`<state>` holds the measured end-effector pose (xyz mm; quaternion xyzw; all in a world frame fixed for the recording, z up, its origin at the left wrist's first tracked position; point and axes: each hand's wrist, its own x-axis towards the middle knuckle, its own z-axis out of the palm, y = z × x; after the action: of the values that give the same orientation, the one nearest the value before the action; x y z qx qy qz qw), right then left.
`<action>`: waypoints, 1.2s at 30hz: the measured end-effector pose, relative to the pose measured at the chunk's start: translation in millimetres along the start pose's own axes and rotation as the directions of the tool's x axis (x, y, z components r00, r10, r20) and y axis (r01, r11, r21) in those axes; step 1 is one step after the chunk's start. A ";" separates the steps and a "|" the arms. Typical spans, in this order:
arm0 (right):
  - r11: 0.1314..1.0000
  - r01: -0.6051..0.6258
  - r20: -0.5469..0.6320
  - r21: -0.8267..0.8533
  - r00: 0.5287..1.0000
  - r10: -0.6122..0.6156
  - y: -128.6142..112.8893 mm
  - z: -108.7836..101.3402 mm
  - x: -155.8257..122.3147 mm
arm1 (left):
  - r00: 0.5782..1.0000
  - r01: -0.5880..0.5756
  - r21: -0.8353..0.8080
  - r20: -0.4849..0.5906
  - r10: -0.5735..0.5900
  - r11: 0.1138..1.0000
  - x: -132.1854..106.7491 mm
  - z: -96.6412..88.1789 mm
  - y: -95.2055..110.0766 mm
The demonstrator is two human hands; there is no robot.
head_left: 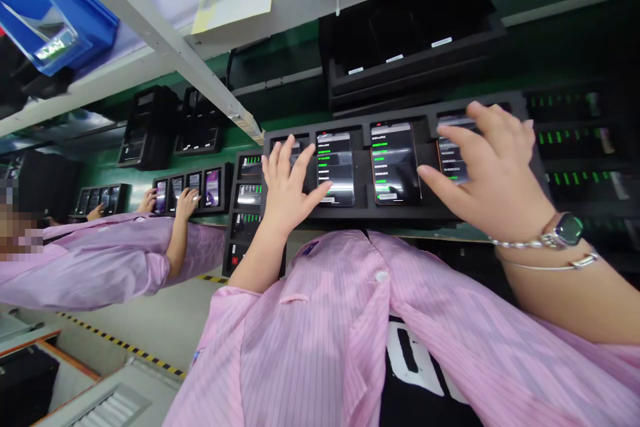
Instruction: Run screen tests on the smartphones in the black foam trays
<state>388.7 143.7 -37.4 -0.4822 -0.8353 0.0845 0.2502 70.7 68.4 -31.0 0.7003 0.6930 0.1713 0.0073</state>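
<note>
A black foam tray point(430, 210) in front of me holds several phones with lit screens showing green and white text. My left hand point(286, 188) is open, fingers spread over the leftmost phone point(293, 147), thumb reaching toward the second phone point(335, 168). My right hand point(487, 163) is open too, fingers spread above the rightmost phone point(453, 150), beside the third phone point(395, 161). A watch and bracelets sit on my right wrist. Neither hand holds anything.
A co-worker in a pink coat at the left touches phones in another tray point(193, 190). Black trays point(410, 47) are stacked behind, a blue bin point(55, 13) sits on the shelf, and a white frame bar point(165, 47) crosses diagonally.
</note>
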 end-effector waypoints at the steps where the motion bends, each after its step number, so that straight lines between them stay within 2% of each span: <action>1: 1.000 0.028 -0.003 0.009 1.000 -0.028 -4.0 0.3 -4.5 | 1.000 -0.009 -0.001 0.009 0.009 1.000 -6.2 1.2 2.0; 7: 0.990 0.099 -0.001 0.101 0.995 -0.099 -10.7 34.6 -28.8 | 0.995 0.041 0.018 0.093 -0.043 0.999 -26.8 24.1 3.5; 10: 0.985 0.144 -0.050 0.092 0.989 -0.139 -11.0 48.1 -34.5 | 0.996 0.040 0.016 0.082 -0.041 0.999 -28.7 29.9 2.7; 13: 0.980 0.191 -0.091 0.064 0.978 -0.185 -11.3 53.2 -34.1 | 0.998 0.016 0.015 0.059 -0.017 1.000 -26.9 30.7 2.9; 16: 0.983 0.176 -0.088 0.053 0.981 -0.171 -12.5 52.1 -30.7 | 0.999 0.018 0.013 0.045 -0.019 1.000 -23.6 28.8 3.5; 19: 0.993 0.116 -0.024 0.031 0.993 -0.116 -16.0 42.3 -31.1 | 0.997 0.026 0.019 0.070 -0.027 0.999 -25.1 21.1 5.4; 24: 0.999 0.043 0.137 -0.025 0.990 -0.039 -22.2 15.2 -53.2 | 0.971 -0.009 0.041 0.239 -0.001 0.999 -49.3 -2.2 13.4; 27: 0.998 0.048 0.166 -0.048 0.985 -0.039 -17.9 12.8 -64.1 | 0.942 -0.009 0.062 0.335 -0.012 0.998 -58.4 -5.8 17.0; 29: 0.997 0.031 0.182 -0.066 0.983 -0.019 -9.8 19.9 -58.3 | 0.918 0.012 0.082 0.393 -0.043 0.997 -49.0 -0.4 16.1; 32: 0.994 -0.075 0.208 -0.081 0.974 0.091 6.3 32.6 -27.4 | 0.908 0.055 0.113 0.408 -0.097 0.992 -10.5 10.1 8.0; 34: 0.979 -0.187 0.167 -0.085 0.966 0.199 13.7 33.8 -2.7 | 0.944 0.120 0.118 0.293 -0.150 0.986 18.4 9.9 0.3; 36: 0.975 -0.214 0.062 -0.062 0.974 0.218 14.1 26.3 13.1 | 0.982 0.172 0.083 0.060 -0.177 0.982 35.7 0.5 -5.9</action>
<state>381.0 164.8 -61.1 -0.5738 -0.7880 0.1046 0.1973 64.5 103.5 -24.7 0.6418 0.7573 0.1194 0.0187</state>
